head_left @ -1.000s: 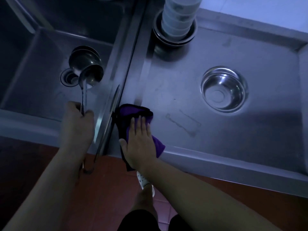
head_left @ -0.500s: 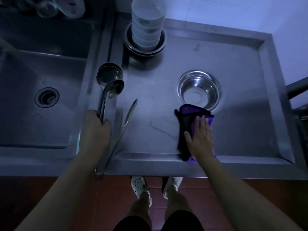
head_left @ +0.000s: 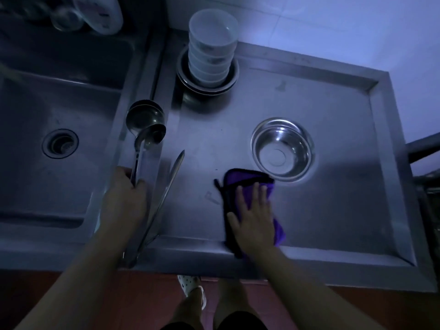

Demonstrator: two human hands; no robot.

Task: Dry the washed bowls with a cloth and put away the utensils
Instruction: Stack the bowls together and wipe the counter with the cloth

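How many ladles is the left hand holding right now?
2. Both ladles are gripped by their handles in the left hand: the larger ladle has its bowl farther away, and the smaller ladle overlaps just in front.

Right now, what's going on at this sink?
A person stands at a steel counter beside the sink basin. The left hand grips the handles of two ladles and what looks like long tongs. The right hand lies flat, fingers straight, on a purple cloth on the counter. A single steel bowl sits just beyond the cloth, and a stack of white bowls stands at the back.
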